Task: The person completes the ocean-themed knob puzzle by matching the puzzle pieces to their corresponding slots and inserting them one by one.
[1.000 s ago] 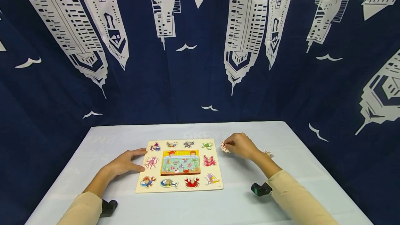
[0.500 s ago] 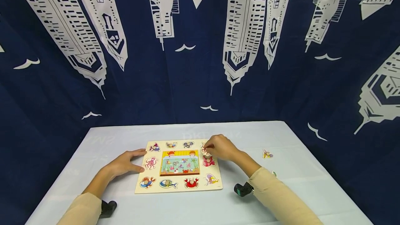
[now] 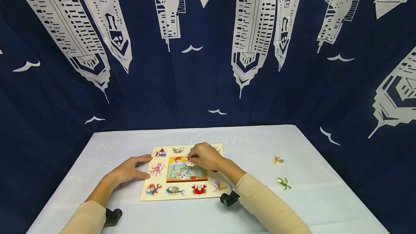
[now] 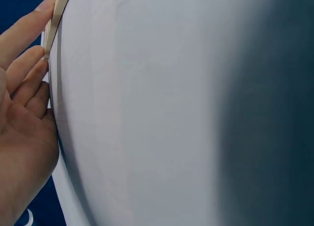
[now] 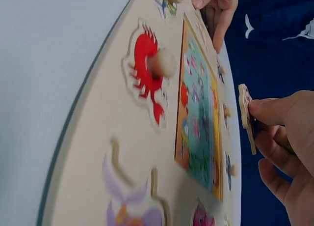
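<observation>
A wooden peg puzzle board (image 3: 188,189) with sea-animal shapes around a fish-tank picture (image 3: 182,178) lies on the table. My left hand (image 3: 130,169) rests at the board's left side; in the left wrist view its extended fingers touch the edge. With thumb and fingertips, my right hand (image 3: 205,156) pinches an octopus puzzle piece (image 3: 189,161) above the upper part of the fish-tank picture. The right wrist view shows this piece (image 5: 245,113) edge-on, raised off the board. At the board's left, a pink octopus picture (image 3: 157,169) has no knob on it. The crab piece (image 3: 199,190) sits in the bottom row.
Two loose pieces lie on the white table (image 3: 312,205) right of the board: a fish-like piece (image 3: 278,159) and a green turtle piece (image 3: 284,183). A dark blue cloth (image 3: 182,89) with white skyline prints hangs behind the table.
My right hand has carried the octopus piece leftward from beside the board to above the fish-tank picture. The green turtle piece has come into view from behind the arm. My left hand stays put.
</observation>
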A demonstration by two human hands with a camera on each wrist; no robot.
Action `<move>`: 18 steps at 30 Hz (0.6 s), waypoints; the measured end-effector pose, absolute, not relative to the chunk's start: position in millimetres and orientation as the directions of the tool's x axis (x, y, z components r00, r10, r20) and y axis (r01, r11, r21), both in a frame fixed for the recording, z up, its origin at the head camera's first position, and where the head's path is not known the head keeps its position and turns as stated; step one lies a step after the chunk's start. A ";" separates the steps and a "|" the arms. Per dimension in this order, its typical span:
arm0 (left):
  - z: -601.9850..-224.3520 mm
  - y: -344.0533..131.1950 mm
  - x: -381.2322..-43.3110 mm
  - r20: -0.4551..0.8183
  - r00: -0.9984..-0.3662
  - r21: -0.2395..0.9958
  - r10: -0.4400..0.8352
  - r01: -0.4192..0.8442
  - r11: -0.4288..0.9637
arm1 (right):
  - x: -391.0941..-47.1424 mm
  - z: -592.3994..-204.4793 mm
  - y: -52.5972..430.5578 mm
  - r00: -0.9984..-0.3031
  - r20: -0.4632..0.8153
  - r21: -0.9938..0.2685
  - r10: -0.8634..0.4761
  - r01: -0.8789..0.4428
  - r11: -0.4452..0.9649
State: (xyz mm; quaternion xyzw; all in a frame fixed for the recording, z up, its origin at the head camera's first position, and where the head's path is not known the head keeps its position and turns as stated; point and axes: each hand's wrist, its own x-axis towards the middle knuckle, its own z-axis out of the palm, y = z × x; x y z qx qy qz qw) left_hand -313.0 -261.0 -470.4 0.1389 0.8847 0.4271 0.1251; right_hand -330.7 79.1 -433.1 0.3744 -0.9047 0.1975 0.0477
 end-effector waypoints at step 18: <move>-468.6 -262.4 -315.2 -0.105 -0.921 0.792 0.375 0.150 0.592 | -328.7 -442.2 -6.3 -0.664 0.152 -0.320 -0.732 -0.734 0.599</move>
